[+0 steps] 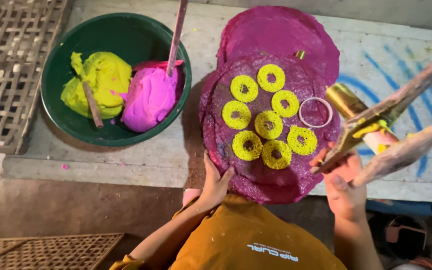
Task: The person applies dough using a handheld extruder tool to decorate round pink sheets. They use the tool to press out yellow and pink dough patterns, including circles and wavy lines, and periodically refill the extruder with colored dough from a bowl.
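Now, starting at the far left, we are seeing a woven lattice mat (11,65) lying beside a green bowl (121,37) that is holding a lump of yellow paste (101,80) and a lump of pink paste (151,95), each with a stick standing in it. Moving right, we are resting our left hand (215,182) palm down, fingers loosely spread and gripping nothing, against the near edge of a round magenta sheet (256,175) lying on the table (401,65). Seven yellow lace-like rings (268,125) are sitting on that sheet, with a plain white ring (316,112) just beside them. Further right, our right hand (343,182) is rising with its wrist bent, fingers closing around a paste-smeared wooden tool (391,107) that is slanting up toward the right edge.
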